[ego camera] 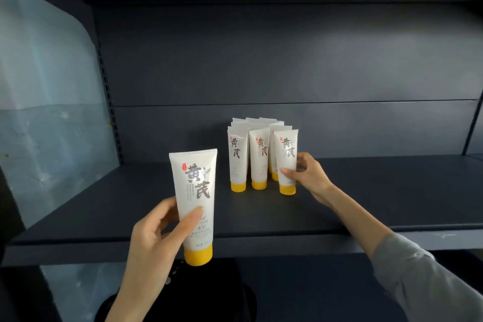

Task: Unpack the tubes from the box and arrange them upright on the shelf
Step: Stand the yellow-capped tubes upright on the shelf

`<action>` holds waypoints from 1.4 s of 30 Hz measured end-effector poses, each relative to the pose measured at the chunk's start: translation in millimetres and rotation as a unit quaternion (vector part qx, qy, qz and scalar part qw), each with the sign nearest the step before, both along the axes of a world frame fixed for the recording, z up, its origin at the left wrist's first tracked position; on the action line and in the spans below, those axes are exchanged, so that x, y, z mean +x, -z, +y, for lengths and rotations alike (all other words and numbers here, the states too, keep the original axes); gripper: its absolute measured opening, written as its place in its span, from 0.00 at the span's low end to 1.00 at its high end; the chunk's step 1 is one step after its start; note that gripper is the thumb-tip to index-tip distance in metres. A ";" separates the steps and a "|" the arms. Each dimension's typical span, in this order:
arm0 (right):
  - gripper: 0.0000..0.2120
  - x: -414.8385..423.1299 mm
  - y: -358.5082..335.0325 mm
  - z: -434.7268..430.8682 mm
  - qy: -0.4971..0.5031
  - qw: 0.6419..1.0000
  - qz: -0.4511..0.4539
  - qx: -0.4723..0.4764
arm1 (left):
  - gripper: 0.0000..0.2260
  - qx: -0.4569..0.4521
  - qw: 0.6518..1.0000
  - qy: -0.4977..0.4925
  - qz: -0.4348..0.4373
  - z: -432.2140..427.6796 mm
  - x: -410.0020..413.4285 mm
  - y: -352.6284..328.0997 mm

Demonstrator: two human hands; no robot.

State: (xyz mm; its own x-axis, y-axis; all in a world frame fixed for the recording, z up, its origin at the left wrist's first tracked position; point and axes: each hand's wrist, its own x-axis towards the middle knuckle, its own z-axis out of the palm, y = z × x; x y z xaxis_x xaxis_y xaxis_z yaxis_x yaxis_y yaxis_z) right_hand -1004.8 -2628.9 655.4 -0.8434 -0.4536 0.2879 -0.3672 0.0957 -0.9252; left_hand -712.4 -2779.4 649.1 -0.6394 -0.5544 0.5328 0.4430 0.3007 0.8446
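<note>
Gripped low in the left hand was a white tube, cap down, before the shelf. The front tube of a cluster standing there was pinched by the right hand. Tubes were judged light, soft, best held near the cap.

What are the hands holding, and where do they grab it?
The left hand holds a white tube by its lower body, above the yellow cap. The right hand pinches the front-right tube standing on the shelf, around its lower middle.
</note>
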 end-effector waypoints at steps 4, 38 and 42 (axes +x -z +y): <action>0.23 -6.9 6.4 -0.9 0.021 0.998 0.041 0.038 | 0.12 -0.006 1.000 -0.004 -0.005 -4.2 -10.5 -2.4; 0.19 6.4 -5.4 2.9 0.122 0.981 0.145 -0.034 | 0.14 0.008 0.999 0.023 0.045 10.5 -70.2 -12.6; 0.20 53.1 -10.6 2.2 -0.043 0.983 0.149 -0.099 | 0.14 0.008 0.999 0.043 0.032 11.5 -79.1 -25.1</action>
